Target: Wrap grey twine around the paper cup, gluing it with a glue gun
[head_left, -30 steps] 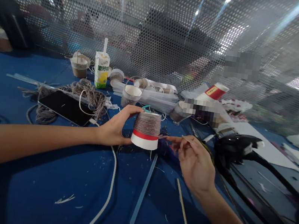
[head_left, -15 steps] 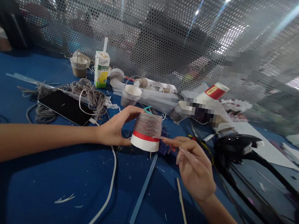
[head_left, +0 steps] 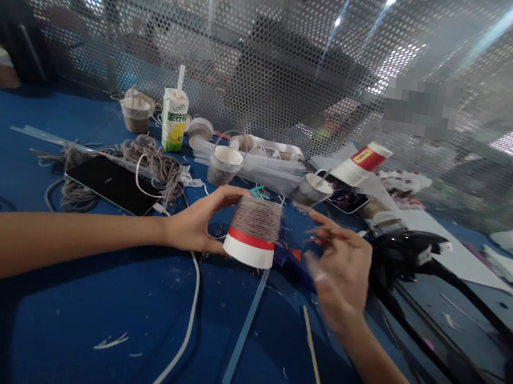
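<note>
My left hand (head_left: 203,219) grips an upside-down paper cup (head_left: 247,253) from its left side, thumb low and fingers near the top. Grey-brown yarn (head_left: 257,218) is wound in rows round the cup's narrower upper part. Below the yarn show a red band and the white rim. A teal strip (head_left: 260,191) sticks up behind the cup's top. To the right, apart from the cup, is my right hand (head_left: 341,273), blurred by motion. Its thumb and fingers are spread, and I make out nothing between them.
A glue-stick-like clear strip (head_left: 244,333), a thin wooden stick (head_left: 316,370) and a white cable (head_left: 186,330) lie in front. Behind are a phone (head_left: 114,184), grey yarn (head_left: 145,158), a drink carton (head_left: 173,120) and small cups (head_left: 224,167). A black lamp-like object (head_left: 408,248) stands right.
My right hand has drawn back from the cup's side, its fingers rising and spreading. The cup has shifted slightly down and right in my left hand.
</note>
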The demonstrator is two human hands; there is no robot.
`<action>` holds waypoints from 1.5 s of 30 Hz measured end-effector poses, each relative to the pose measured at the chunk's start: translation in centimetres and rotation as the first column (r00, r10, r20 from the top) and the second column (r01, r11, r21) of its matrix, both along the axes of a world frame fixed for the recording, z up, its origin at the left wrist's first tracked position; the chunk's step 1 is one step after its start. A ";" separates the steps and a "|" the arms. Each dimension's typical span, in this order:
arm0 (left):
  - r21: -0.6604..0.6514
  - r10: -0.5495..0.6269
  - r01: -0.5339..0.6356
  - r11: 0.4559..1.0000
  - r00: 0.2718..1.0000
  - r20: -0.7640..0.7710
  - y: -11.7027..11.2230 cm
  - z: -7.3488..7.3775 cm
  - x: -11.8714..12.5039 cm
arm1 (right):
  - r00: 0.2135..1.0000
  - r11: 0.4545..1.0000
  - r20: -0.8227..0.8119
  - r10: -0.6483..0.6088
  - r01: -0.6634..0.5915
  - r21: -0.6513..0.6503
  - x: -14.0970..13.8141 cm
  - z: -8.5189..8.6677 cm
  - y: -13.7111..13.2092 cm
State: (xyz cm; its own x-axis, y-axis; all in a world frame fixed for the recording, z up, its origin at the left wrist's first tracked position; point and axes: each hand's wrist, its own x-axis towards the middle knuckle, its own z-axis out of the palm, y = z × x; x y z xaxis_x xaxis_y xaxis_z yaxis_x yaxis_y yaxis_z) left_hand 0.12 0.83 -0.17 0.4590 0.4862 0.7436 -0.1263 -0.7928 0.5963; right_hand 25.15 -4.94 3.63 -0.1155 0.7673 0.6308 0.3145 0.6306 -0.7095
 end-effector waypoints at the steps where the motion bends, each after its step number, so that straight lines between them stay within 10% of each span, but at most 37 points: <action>1: -0.005 -0.013 0.013 1.000 1.000 -0.012 0.0 0.0 0.0 | 0.991 0.997 0.133 0.024 -0.034 0.072 -0.2 -0.1 -0.1; 5: -0.003 -0.061 0.061 0.998 0.997 -0.057 0.1 -0.2 0.0 | 0.897 0.966 0.443 -0.003 -0.112 0.233 -1.0 -0.7 -0.5; 19: 0.164 0.079 -0.056 0.985 0.988 -0.132 -0.2 0.4 -0.1 | 0.918 0.971 0.395 0.016 -0.109 0.213 -1.4 -1.2 -0.7; 36: 0.115 0.203 -0.203 0.972 0.979 0.016 0.4 -0.4 0.1 | 0.881 0.852 0.470 -0.051 -0.206 0.480 -1.7 2.5 -2.6; 39: 0.102 0.223 -0.223 0.969 0.975 0.015 0.5 -0.6 0.1 | 0.889 0.910 0.454 -0.053 -0.145 0.390 -0.9 2.7 -1.9; 45: 0.042 0.290 -0.291 0.956 0.956 0.040 0.9 -0.8 0.1 | 0.523 0.994 0.851 -0.053 0.107 -0.004 1.8 2.2 0.1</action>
State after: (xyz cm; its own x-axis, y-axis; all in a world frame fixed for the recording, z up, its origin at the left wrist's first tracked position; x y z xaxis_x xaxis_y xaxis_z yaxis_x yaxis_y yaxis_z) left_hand 0.23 1.75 -0.97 0.2780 0.5592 0.7810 0.0944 -0.8250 0.5571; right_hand 26.97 -4.88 5.83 -0.5116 0.8279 0.2301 0.8321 0.5441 -0.1078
